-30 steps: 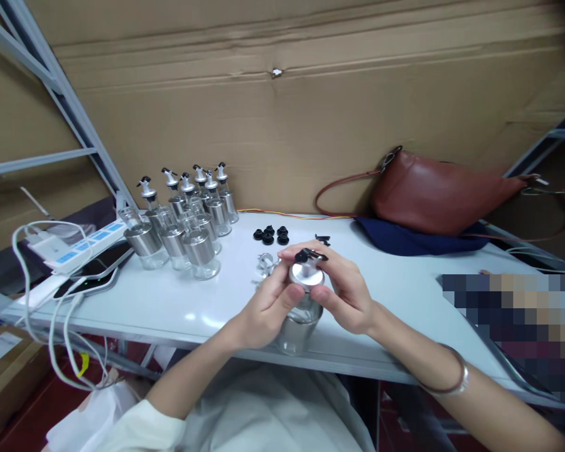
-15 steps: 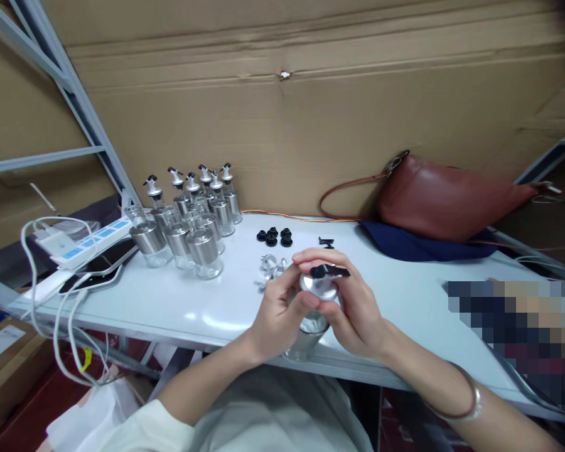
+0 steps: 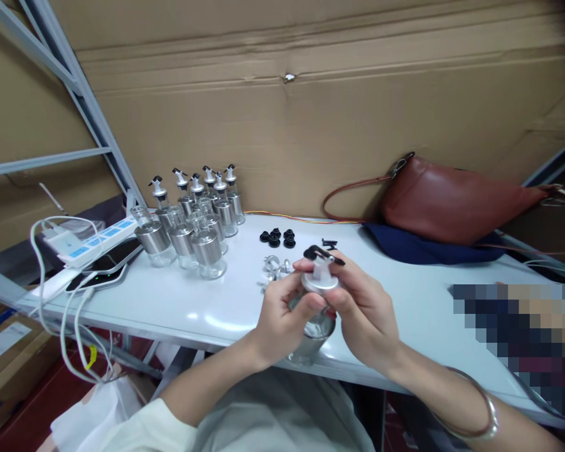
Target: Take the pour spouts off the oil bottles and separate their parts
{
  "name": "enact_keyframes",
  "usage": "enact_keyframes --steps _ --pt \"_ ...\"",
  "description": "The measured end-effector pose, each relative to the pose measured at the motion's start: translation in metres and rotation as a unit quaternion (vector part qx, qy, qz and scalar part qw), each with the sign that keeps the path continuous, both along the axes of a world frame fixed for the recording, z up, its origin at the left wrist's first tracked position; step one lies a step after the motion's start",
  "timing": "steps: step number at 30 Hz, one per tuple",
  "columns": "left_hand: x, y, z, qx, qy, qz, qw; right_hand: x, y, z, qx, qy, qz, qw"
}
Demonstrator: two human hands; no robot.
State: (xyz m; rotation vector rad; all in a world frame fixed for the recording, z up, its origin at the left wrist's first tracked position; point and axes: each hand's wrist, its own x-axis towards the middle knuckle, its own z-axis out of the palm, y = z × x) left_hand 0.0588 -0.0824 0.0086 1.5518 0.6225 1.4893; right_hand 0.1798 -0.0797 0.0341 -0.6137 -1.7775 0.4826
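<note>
At the table's front edge, a glass bottle with a steel sleeve stands between my hands, slightly tilted in view. Over its neck is a silver pour spout with a black flip lid. My left hand is closed round the left side of the spout's base, thumb in front. From the right, my right hand grips the same spout, its thumb near the left one. Fingers hide the neck, so I cannot tell how firmly the spout sits. Loose silver spout parts lie just beyond my left hand.
Several black stoppers and small black lids lie farther back. Bottles, some with spouts, cluster at left beside a power strip and cables. A brown bag rests on dark blue cloth at right.
The spout has turned from lying-back to more upright in view, its silver stem now showing. My fingers have shifted round its base, and the right hand has opened out slightly. The view moved slightly.
</note>
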Motion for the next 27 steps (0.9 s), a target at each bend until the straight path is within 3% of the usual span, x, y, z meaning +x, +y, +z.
enact_keyframes --steps 5,7,10,14,17,20,22,24,27 --pt "-0.003 -0.004 0.002 0.023 0.048 -0.034 0.998 -0.004 0.005 0.016 -0.143 0.138 0.002 0.980" --pt "-0.008 -0.007 0.002 0.037 0.050 -0.053 0.997 -0.001 0.011 0.024 -0.122 0.196 0.003 0.973" --pt "-0.027 -0.011 0.003 0.036 0.026 -0.032 0.998 0.005 0.016 0.027 -0.054 0.174 -0.006 0.983" --pt "-0.073 -0.015 0.009 0.054 0.004 0.062 0.997 0.011 0.016 0.016 -0.084 0.063 -0.001 0.995" --pt "-0.115 -0.012 0.017 0.081 0.030 0.194 0.977 0.008 0.017 0.008 -0.116 -0.035 0.016 0.993" --pt "-0.153 0.002 0.022 0.098 0.047 0.318 0.942 -0.008 0.022 0.002 -0.127 -0.183 0.057 0.973" --pt "-0.174 0.015 0.022 0.095 0.042 0.365 0.925 -0.026 0.026 -0.004 -0.129 -0.245 0.112 0.954" --pt "-0.189 0.029 0.020 0.088 0.034 0.388 0.917 -0.047 0.030 -0.012 -0.146 -0.246 0.189 0.939" --pt "-0.200 0.048 0.012 0.080 0.023 0.396 0.914 -0.079 0.038 -0.021 -0.229 -0.202 0.222 0.926"
